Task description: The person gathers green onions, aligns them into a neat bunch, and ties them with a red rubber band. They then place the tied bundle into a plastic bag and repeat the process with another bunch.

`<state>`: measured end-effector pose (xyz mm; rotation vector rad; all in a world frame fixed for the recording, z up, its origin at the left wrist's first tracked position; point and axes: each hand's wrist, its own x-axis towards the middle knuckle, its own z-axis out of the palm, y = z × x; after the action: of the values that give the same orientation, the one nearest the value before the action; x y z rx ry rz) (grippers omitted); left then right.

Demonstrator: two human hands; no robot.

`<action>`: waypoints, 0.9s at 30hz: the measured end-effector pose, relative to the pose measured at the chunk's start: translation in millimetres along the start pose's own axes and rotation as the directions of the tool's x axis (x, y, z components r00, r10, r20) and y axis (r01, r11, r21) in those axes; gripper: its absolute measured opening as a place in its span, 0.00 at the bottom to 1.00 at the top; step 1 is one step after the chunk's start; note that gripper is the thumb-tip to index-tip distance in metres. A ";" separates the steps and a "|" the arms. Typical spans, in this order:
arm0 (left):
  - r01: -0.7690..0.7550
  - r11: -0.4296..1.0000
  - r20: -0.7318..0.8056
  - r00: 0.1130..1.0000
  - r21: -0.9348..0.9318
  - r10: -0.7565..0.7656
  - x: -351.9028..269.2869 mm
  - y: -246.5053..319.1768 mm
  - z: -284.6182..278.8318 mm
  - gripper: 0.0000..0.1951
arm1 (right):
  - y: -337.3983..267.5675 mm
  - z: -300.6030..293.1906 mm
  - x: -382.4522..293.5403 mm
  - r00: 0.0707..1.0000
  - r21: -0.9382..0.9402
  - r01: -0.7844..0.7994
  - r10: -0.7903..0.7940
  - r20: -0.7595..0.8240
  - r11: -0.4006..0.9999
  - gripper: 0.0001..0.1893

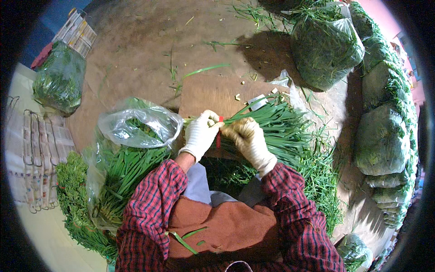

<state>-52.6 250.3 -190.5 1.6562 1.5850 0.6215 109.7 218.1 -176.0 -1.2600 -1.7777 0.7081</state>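
A bunch of long green leaves (272, 125), looking like garlic chives, lies across a wooden board (204, 91), its leafy ends to the right. Around its stem part runs a red tie (218, 140). My left hand (200, 132), in a white knitted glove, closes on the stems and tie from the left. Just right of the tie, my right hand (248, 137), in a stained glove, has its fingers pinched at the band; what lies between them is hidden. Below the hands a reddish-brown cloth (221, 224) with a few loose leaves covers my lap.
At left, an open clear plastic bag (139, 127) holds more leaves, beside tied bunches (73, 180). Loose greens (321, 183) are piled at right. Filled bags (326, 51) stand along the right side; another bag (61, 80) and plastic crates (47, 149) stand far left.
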 end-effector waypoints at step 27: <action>-0.424 0.896 -0.101 0.893 0.135 0.438 -29.6 8.4 0.3 0.14 | 41.9 11.6 44.1 0.883 0.075 -0.375 0.332 0.331 0.924 0.08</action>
<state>-50.6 221.6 -179.6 2.1143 1.3599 0.8966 112.7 274.0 -202.5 -1.4586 -1.7202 1.2806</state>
